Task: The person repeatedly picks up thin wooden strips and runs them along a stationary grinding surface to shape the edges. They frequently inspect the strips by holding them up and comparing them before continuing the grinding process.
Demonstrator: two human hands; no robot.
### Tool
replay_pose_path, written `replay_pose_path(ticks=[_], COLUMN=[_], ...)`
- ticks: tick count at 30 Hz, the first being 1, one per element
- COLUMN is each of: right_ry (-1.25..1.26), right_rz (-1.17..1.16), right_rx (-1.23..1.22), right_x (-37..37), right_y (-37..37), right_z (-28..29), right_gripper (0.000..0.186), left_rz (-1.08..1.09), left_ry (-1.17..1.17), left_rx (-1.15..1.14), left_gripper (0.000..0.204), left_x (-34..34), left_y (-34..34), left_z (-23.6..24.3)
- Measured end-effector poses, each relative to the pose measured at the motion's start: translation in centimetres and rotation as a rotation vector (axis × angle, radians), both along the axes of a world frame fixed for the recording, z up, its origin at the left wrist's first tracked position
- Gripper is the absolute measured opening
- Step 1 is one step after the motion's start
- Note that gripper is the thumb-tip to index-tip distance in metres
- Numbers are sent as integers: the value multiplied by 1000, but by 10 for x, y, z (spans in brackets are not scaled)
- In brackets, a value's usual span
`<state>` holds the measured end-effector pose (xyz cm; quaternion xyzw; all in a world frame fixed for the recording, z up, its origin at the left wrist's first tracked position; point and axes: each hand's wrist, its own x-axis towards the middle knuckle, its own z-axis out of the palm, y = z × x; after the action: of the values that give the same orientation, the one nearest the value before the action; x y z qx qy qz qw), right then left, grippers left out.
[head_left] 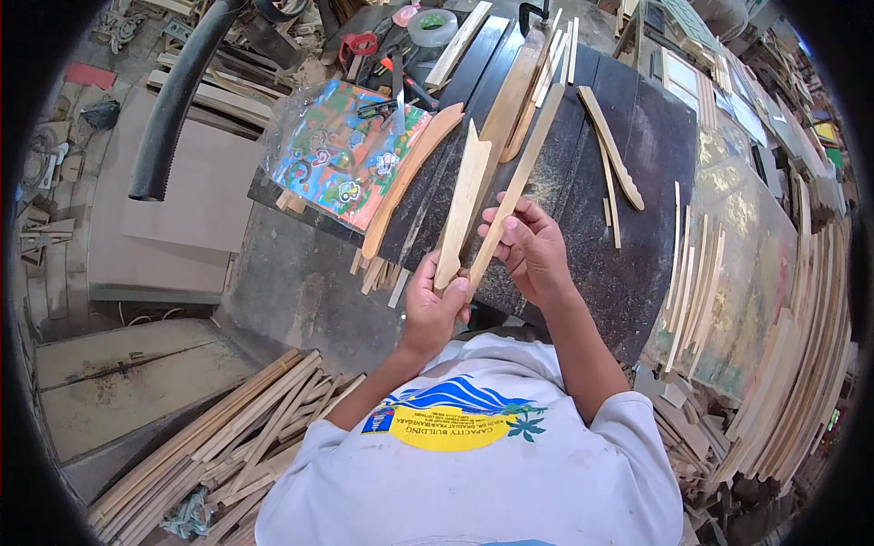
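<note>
My left hand (434, 305) is closed on the lower end of a pale shaped wooden piece (466, 196), which has a notched tip. Its thumb also meets the near end of a long straight wooden strip (523, 168). My right hand (530, 244) pinches that strip a little farther up, between thumb and fingers. Both pieces slant away from me over a dark, dusty table (583, 282). Left of them, a curved orange-brown wooden piece (405, 187) lies along a colourful printed sheet (341, 150).
A curved wooden piece (612, 150) and thin sticks lie on the table's right. Behind the sheet are a handsaw (398, 91) and a tape roll (432, 29). A dark ribbed hose (177, 109) hangs at upper left. Wooden strips (228, 423) are heaped at lower left.
</note>
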<state>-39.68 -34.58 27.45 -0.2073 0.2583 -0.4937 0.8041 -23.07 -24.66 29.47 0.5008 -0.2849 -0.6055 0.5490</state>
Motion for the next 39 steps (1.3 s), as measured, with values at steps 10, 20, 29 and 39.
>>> replay_pose_path(ticks=[10,20,29,39], right_ry=[165,329,489,674], right_rz=[-46,-126,-139,30], right_rx=[-9,-32,-11,145], right_x=[5,17,16,16], right_y=[0,2,1,3], right_z=[0,-6,-5,-97], right_gripper=[37,35,35,28], left_rz=[-68,-41,-48,15], left_ry=[-32,102,100,-181], left_rx=[-22,108,134,57], left_gripper=[41,31,27,24], left_x=[7,5,5,17], left_y=[0,-5,-8,-6], left_z=[-12,-4,-18,-35])
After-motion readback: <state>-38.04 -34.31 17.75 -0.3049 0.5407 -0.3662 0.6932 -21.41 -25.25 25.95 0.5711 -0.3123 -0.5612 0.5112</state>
